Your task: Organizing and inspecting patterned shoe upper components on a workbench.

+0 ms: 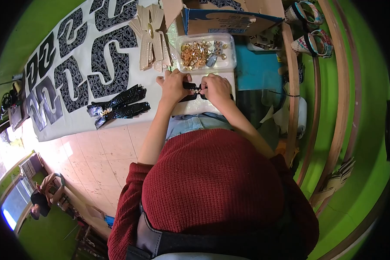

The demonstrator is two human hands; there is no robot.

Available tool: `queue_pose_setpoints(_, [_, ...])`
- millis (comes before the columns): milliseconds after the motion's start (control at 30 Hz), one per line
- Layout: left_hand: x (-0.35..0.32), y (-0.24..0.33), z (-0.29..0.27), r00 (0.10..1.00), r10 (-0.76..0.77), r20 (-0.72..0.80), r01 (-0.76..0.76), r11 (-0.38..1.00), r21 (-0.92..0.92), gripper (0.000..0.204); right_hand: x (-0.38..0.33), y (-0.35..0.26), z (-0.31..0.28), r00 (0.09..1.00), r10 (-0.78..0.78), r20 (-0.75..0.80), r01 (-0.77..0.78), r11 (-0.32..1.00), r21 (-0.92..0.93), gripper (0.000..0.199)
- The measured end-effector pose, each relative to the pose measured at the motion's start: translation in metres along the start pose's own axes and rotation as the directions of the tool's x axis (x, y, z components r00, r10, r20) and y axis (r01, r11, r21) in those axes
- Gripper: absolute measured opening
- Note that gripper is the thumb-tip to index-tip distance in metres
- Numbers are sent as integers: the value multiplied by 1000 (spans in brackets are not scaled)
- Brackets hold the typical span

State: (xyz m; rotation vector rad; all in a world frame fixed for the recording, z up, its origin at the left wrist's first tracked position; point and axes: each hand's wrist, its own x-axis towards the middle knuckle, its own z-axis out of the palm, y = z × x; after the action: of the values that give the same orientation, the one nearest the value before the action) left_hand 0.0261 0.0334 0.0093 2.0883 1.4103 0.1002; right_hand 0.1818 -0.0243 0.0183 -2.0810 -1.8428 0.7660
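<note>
My left hand (175, 89) and my right hand (217, 90) meet over the near edge of the white-covered table. Between them is a glossy black strap piece (189, 98), gathered at the middle around a small gold ornament (196, 91). Fingers of both hands pinch it close to the ornament, from either side, and partly hide it. To the left lies a stack of similar black strap pieces (125, 103) with a gold ornament at its centre. Just beyond my hands stands a clear plastic tub (229, 64) holding gold and copper-coloured ornaments.
Beige strap pieces (157, 50) with a gold ornament lie at the back. Several black patterned curved cut-outs (112, 65) cover the left side of the table. An open cardboard box (238, 21) stands behind the tub. Wooden rails (293, 86) and small woven baskets (305, 44) are at right.
</note>
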Motion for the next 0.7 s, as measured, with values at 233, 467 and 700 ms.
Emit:
queue_pose_setpoints(233, [-1,-6,2,999,37,6,-36,998,-55,41,3,13,-6,994,-76,73,67,990,122,17])
queue_pose_setpoints(467, [-11,0,-7,997,71,27,-71,997,-9,49,1,29,-12,983,-173,52,157,960,234,38])
queue_pose_setpoints(700, [-23,9,-11,997,62,54,-68,991,116,30,-12,8,-17,982,-185,22,184,982,52,38])
